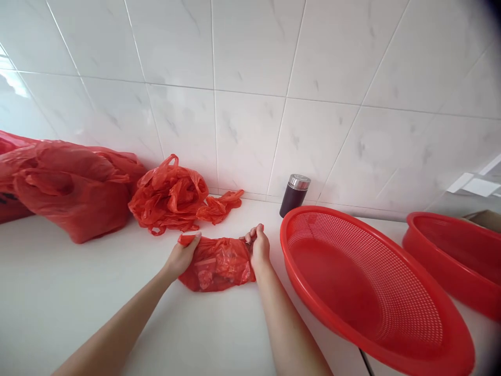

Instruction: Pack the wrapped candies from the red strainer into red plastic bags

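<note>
Holds a small red plastic bag [225, 263] stretched sideways between both hands, low at the white table [50, 292] and near the middle of the view. Grasps its upper left part with the left hand [183, 256], with thumb laid over the film and the other fingers mostly hidden. Grasps its right end with the right hand [259, 248], with fingers curled in at the edge and thumb pointing up. Shows blocky, crumpled shapes through the thin plastic, too indistinct to name.

Has a heap of crumpled red bags [172, 196] just beyond the left hand, with a smaller twisted bunch [221, 207] lying against its right side. Has a large, bulging red bag [78, 193] farther left, just beside the heap and near the wall. Faces white tiles [250, 44] with grey marbling.

Has a big red perforated basket [332, 277] just beside the right forearm, with a dark bottle [293, 201] with a silver cap standing behind its rim, close to the wall. Has a second red basin [434, 250] farther right, partly cut off.
</note>
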Available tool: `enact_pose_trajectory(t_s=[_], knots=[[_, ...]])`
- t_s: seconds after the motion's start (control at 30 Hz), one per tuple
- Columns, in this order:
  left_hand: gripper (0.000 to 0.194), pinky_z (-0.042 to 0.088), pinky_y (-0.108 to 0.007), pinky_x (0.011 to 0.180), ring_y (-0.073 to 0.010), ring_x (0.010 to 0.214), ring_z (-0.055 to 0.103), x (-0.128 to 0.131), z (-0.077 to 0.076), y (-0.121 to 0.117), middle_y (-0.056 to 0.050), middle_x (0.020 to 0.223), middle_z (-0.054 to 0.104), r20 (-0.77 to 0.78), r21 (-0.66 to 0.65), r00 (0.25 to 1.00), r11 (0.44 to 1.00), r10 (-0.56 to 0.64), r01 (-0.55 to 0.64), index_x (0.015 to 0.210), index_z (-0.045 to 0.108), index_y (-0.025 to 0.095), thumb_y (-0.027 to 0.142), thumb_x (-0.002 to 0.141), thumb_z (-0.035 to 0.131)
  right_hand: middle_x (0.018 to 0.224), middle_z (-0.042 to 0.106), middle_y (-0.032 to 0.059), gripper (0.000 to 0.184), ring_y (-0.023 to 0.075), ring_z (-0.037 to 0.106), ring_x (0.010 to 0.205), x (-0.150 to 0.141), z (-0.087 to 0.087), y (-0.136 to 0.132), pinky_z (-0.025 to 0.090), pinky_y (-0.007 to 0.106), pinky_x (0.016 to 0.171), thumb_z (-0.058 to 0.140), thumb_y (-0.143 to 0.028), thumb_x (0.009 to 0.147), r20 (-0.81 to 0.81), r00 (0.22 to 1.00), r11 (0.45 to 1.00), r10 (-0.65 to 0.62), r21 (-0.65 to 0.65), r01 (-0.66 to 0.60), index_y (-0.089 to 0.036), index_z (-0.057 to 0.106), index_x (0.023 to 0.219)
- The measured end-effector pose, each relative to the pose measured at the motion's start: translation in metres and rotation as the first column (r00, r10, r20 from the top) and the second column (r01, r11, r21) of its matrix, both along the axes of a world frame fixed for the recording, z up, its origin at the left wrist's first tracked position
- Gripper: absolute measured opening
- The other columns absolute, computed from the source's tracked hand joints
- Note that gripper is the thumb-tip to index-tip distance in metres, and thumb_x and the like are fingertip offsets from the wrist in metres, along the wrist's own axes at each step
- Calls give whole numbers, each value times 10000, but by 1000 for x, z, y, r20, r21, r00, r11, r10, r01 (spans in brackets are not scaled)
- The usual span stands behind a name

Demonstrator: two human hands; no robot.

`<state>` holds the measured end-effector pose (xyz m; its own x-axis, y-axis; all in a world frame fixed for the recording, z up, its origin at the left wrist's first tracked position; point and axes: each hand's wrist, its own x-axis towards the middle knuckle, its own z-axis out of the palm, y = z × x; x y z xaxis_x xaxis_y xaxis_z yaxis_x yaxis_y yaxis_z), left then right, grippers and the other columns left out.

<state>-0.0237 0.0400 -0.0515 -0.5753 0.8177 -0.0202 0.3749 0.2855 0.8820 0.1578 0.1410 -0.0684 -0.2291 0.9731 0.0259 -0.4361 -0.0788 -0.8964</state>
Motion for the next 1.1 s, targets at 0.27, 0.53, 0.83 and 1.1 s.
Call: enact_pose_trajectory(t_s=[0.27, 0.53, 0.83, 1.1], knots=[[494, 546, -446, 806, -298, 979, 678, -18, 41, -30, -175, 1107, 680, -35, 57, 997, 996, 75, -73, 1030, 580, 151, 560, 884, 343, 521, 402, -44, 552, 158, 535, 561, 6, -3, 6, 474, 284, 608, 397, -769, 778, 1, 993, 993, 119, -18, -119, -233, 346, 659], [327, 422, -391, 970, -287, 1111, 580, 50, 66, -3, -53, 1148, 681, -453, -1, 837, 939, -307, 345, 994, 675, 284, 481, 734, 650, 588, 543, -8, 527, 165, 590, 605, 14, 7, -5, 501, 309, 673, 408, -734, 812, -66, 976, 978, 207, -1, -207, -224, 429, 678], [393, 476, -270, 550, -195, 658, 618, -18, 126, -58, 2, 722, 660, -259, -228, 878, 909, -403, 350, 822, 641, 226, 605, 803, 536, 1080, 693, 102, 453, 227, 664, 962, 24, 6, 3, 523, 321, 773, 539, -635, 796, -112, 978, 983, 175, -44, -181, -195, 636, 844], [520, 530, -342, 671, -190, 698, 639, -184, 169, -172, 46, 697, 705, -217, -117, 917, 923, 335, -365, 932, 692, 190, 576, 590, 755, 783, 682, 32, 272, 155, 644, 733, 18, -2, 3, 517, 272, 688, 718, -429, 711, -154, 979, 982, 135, -114, -153, -202, 654, 845]])
